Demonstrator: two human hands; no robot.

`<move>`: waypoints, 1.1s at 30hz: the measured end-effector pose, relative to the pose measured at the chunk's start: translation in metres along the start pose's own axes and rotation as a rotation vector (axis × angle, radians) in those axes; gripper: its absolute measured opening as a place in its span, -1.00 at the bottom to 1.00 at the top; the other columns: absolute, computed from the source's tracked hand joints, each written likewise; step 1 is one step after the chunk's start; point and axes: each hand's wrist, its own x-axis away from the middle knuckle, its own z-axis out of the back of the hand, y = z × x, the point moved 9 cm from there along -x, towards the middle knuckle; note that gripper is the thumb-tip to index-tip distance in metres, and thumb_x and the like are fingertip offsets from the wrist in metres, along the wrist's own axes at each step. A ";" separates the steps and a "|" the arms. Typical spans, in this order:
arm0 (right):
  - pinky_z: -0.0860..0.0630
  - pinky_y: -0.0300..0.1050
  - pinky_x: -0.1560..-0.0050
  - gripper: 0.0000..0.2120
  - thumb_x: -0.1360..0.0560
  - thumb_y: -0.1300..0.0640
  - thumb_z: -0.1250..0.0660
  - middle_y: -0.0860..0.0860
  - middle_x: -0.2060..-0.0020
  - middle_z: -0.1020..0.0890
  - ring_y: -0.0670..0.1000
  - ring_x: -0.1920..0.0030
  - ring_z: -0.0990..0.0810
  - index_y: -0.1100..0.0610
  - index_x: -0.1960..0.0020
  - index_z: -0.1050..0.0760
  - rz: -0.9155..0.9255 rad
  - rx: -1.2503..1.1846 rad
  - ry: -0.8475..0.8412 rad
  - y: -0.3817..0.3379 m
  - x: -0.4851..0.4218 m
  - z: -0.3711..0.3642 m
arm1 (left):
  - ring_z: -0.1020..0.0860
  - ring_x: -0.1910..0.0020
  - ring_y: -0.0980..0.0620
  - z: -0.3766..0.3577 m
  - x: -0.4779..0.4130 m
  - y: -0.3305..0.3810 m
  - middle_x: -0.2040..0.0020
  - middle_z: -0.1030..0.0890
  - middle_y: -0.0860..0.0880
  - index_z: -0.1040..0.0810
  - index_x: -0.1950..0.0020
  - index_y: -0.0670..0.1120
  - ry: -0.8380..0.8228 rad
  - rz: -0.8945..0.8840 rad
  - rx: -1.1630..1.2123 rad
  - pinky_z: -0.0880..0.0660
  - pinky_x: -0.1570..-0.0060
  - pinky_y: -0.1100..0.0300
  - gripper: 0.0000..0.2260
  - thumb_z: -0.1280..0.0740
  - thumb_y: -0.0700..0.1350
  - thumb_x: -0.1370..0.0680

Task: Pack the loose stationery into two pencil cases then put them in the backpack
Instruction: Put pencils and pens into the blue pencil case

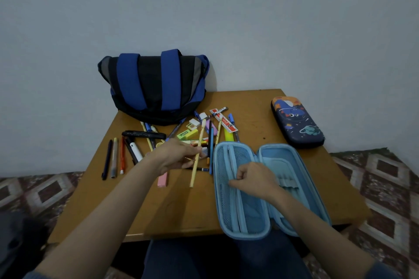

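Left hand (179,157) pinches a long pale-yellow wooden pencil (194,172) near its middle, tip toward the person. Right hand (254,180), fingers curled, grips the zipped mesh flap inside the light-blue hard-shell pencil case (294,163), lying open flat at near right of the brown wooden table (176,213). Loose pens, erasers and markers (136,149) lie between it and the blue-and-black backpack (154,86) at the far edge. Dark-blue space-print pencil case (297,122) closed, far right

Marker (134,147) – digit "1", other print unreadable
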 end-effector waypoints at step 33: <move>-0.34 -0.25 0.39 -0.77 -0.45 0.29 -0.29 0.01 0.49 -0.44 -0.07 0.44 -0.40 0.18 0.38 -0.39 -0.104 -0.386 0.101 0.013 0.007 0.013 | -0.56 0.34 0.08 -0.092 0.017 -0.024 0.23 -0.54 -0.02 -0.44 0.03 -0.12 0.237 -0.199 -0.162 -0.58 0.32 0.21 -0.87 -0.36 -0.27 -0.50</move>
